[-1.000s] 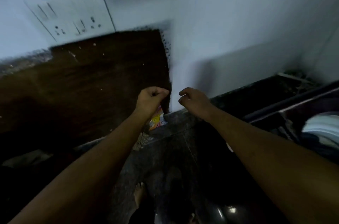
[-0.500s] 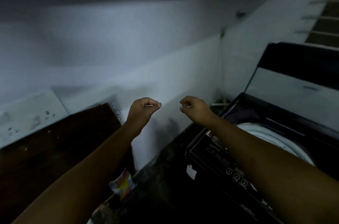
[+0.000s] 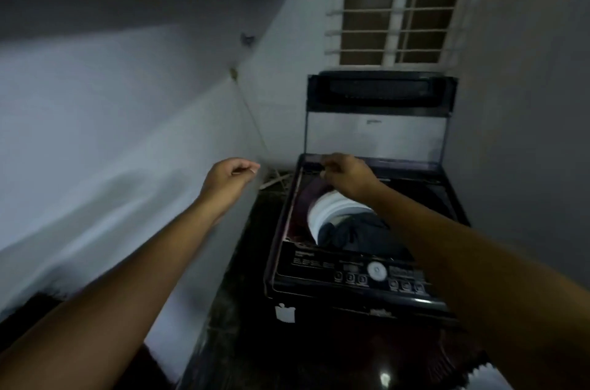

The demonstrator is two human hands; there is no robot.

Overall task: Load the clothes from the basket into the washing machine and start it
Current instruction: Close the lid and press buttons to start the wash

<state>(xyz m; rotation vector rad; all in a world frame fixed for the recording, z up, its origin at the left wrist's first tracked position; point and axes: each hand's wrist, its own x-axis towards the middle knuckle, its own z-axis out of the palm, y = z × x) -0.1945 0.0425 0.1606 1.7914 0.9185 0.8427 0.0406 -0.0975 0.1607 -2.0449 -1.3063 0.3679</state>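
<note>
A dark top-loading washing machine [image 3: 319, 300] stands in the corner with its lid [image 3: 376, 131] raised upright. Dark clothes [image 3: 354, 233] lie in the white drum [image 3: 325, 211]. The control panel [image 3: 351, 274] with a round white dial runs along the front. My right hand [image 3: 348, 172] hovers over the back left of the opening, fingers curled, with nothing visible in it. My left hand [image 3: 228, 177] is raised left of the machine, near the wall, its fingers curled against the thumb. No basket is in view.
A white wall [image 3: 111, 134] runs close along the left, with a thin cord [image 3: 252, 121] hanging down it. A barred window [image 3: 396, 3] sits above the machine. A grey wall closes the right side. The glossy dark floor [image 3: 319, 357] lies in front.
The view has swung right, from a dark wooden panel and wall sockets to the washing machine. Both hands stayed raised with curled fingers; the right one now hangs over the opening.
</note>
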